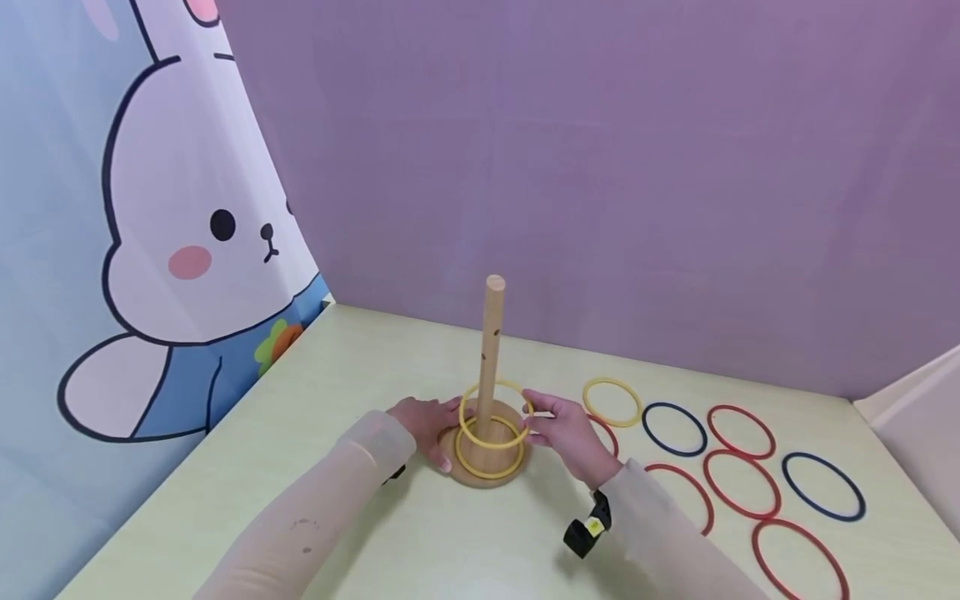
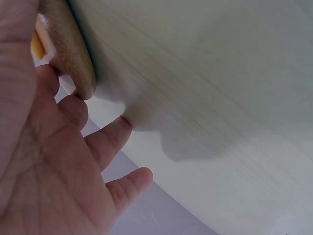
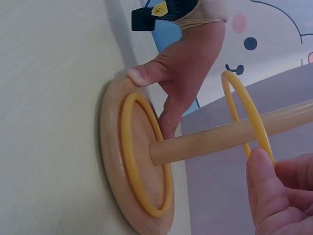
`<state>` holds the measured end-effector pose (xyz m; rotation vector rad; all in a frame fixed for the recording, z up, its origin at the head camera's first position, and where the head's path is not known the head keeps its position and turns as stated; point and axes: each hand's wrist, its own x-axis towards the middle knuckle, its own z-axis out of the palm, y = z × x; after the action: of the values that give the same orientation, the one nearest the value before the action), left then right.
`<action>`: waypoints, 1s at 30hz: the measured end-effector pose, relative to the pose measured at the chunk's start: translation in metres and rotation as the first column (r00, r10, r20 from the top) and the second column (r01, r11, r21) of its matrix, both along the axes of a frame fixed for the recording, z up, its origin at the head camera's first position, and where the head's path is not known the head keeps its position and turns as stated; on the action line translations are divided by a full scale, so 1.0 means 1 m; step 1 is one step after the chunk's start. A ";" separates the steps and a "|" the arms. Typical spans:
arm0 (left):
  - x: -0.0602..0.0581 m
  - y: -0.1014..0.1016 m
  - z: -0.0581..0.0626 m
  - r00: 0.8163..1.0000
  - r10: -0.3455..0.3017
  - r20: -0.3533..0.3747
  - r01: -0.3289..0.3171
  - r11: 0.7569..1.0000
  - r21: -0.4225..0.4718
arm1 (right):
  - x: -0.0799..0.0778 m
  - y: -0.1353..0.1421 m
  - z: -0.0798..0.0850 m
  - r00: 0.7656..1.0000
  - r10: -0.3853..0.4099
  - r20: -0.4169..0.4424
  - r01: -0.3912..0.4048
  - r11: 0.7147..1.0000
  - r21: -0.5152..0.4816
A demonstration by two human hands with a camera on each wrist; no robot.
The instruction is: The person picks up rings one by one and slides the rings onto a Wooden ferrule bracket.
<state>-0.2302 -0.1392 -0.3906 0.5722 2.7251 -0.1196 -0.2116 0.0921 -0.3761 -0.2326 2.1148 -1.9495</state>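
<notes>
A wooden peg point(image 1: 491, 342) stands upright on a round wooden base point(image 1: 476, 483). One yellow ring point(image 3: 128, 147) lies flat on that base, around the foot of the peg. My right hand point(image 1: 572, 435) pinches a second yellow ring point(image 3: 252, 108) between thumb and fingers. This ring encircles the peg partway up, above the base and slightly tilted. My left hand point(image 1: 426, 427) grips the base at its left edge, thumb on the near rim and fingers round the far side. In the left wrist view its ring and little fingers extend past the base edge point(image 2: 80, 63).
To the right lie a yellow ring point(image 1: 640, 408), blue rings including one point(image 1: 704, 433) near the middle, and several red rings point(image 1: 774, 442), some touching each other. A purple backdrop point(image 1: 600, 183) borders the table's far edge, and a rabbit-print curtain point(image 1: 172, 208) hangs at left.
</notes>
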 end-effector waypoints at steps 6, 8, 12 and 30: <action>0.000 0.001 -0.001 1.000 0.006 0.009 -0.007 1.000 0.003 | 0.003 0.000 -0.008 1.000 0.021 0.005 -0.021 1.000 0.014; 0.001 0.002 -0.002 1.000 0.008 0.018 -0.008 1.000 0.006 | 0.004 0.001 -0.011 0.999 0.037 -0.001 -0.037 0.999 0.016; 0.002 0.003 -0.002 1.000 0.007 0.022 -0.007 1.000 0.004 | 0.006 0.002 -0.018 0.998 0.057 -0.003 -0.057 0.998 0.016; 0.012 -0.002 0.005 1.000 -0.012 -0.013 0.013 1.000 0.017 | 0.008 -0.004 -0.030 0.993 0.120 -0.016 -0.119 0.992 0.031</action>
<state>-0.2186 -0.1410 -0.3860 0.5954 2.7380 -0.1035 -0.2031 0.0882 -0.4065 -0.3639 2.0890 -1.8530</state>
